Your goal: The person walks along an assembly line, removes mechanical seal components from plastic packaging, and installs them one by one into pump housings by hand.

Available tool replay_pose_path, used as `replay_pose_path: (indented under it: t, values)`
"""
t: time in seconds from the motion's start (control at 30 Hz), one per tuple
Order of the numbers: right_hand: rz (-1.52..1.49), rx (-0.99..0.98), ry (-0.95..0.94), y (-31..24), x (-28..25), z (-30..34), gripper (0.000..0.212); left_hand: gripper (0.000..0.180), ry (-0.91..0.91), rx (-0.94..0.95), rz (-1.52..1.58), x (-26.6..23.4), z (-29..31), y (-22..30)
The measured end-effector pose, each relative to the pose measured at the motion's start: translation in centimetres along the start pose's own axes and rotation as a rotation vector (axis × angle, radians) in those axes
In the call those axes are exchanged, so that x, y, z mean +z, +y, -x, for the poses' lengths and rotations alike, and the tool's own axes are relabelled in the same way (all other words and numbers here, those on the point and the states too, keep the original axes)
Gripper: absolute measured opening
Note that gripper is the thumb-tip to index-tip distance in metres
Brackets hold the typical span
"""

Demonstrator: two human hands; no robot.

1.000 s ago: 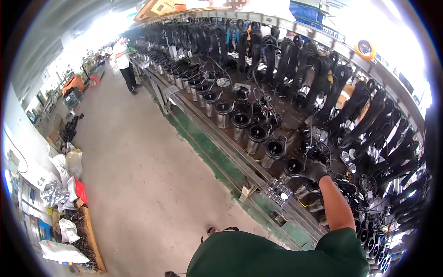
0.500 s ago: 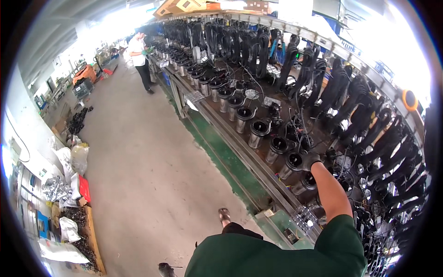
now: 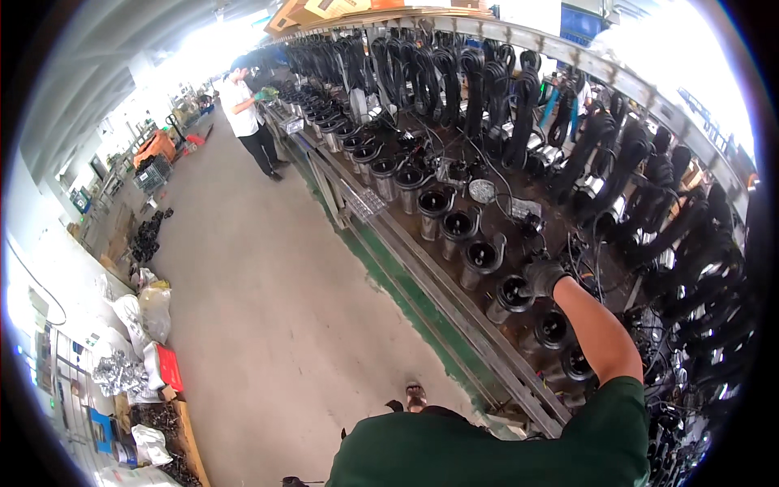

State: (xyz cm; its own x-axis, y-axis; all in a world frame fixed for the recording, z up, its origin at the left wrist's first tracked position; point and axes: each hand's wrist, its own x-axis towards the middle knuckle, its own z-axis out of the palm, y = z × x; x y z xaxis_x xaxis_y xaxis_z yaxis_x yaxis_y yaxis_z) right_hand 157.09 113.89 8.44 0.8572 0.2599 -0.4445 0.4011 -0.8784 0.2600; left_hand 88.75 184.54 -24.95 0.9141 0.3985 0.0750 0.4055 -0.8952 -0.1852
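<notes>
My right hand [image 3: 544, 279], in a dark grey glove, reaches to the bench on the right. Its fingers close over the black rim of a shiny metal cylinder [image 3: 510, 299], at the side where a curved black piece sticks out; the fingertips show only in part. The cylinder stands upright in a long row of similar ones. Just beyond it is another black-topped cylinder [image 3: 480, 258], and on the near side, below my forearm, stands one more [image 3: 552, 329]. My left hand is outside the picture.
Bundled black cables [image 3: 523, 105] hang from a metal rail [image 3: 584, 61] above the bench. Loose wires and a round metal plate [image 3: 482, 191] lie behind the row. A metal rail [image 3: 422, 268] edges the bench. A person [image 3: 247, 118] stands farther along; sacks [image 3: 154, 312] lie at left.
I have moved forward along the bench, so the row and the far person appear nearer. My right hand stays at the row, now on a cylinder that seems farther along.
</notes>
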Motion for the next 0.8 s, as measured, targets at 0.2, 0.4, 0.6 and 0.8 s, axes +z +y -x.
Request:
replay_pose_path:
  t: [0.2,0.4,0.6,0.8]
  values:
    - [-0.205,0.02,0.11,-5.9,-9.8,-9.6,0.089,0.013,-0.168,-0.409,0.466,1.0,-12.1,0.1]
    - [0.057,0.027,-0.246,-7.8,-13.0,-19.8,0.067,0.013,-0.22,-0.445,0.449,3.9,-22.1,-0.7]
    - [-0.316,0.263,0.147,-9.5,-17.5,-29.0,0.069,0.012,-0.254,-0.389,0.403,7.5,-33.8,-4.3]
    - [-0.5,0.372,0.105,-12.1,-19.0,-35.6,0.072,0.011,-0.256,-0.379,0.367,9.7,-45.9,-10.5]
